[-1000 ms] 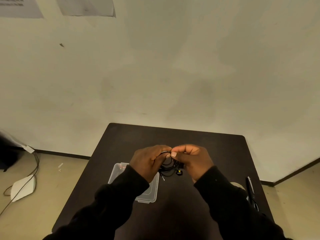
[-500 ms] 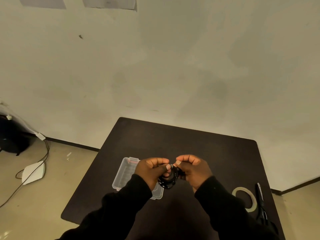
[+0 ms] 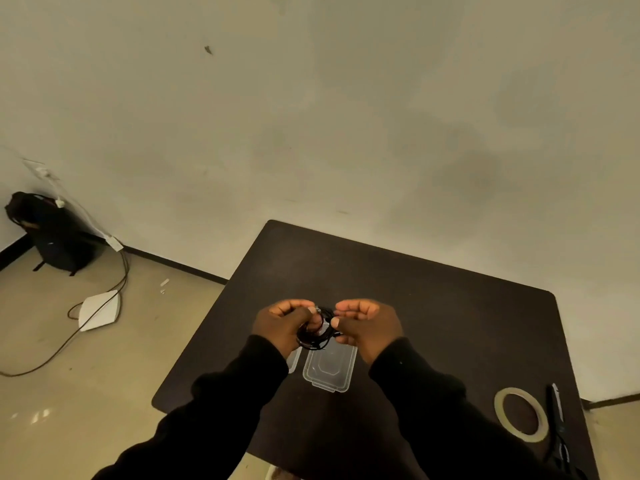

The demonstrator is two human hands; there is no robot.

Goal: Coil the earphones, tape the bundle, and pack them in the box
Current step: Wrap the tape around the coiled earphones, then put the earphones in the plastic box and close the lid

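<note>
- L hand (image 3: 282, 323) & R hand (image 3: 367, 327) both raised over the table (image 3: 433, 306), knuckles up, fingers curled in, facing each other w/ a small gap between.
- Earphones (image 3: 313, 336) = black coiled bundle held between the two hands; L fingers clamped on its left side, R thumb & fingertips pinching the right side. Loops hang a bit below the hands, off the table.
- Both arms in black sleeves (image 3: 221, 403), coming in from bottom edge, forearms angled inward toward the bundle.
- Clear plastic box (image 3: 330, 370) lies on the table right under/behind the bundle, near the front-left part; looks empty, nothing visible inside. Another clear piece (image 3: 294, 360) just left of it, mostly hidden by L wrist – can't tell if lid or tray.
- Tape roll (image 3: 521, 414) flat on table, well to the right, near the front-right corner.
- Scissors (image 3: 556, 420), dark, just beside the roll at the table's right edge.
</note>
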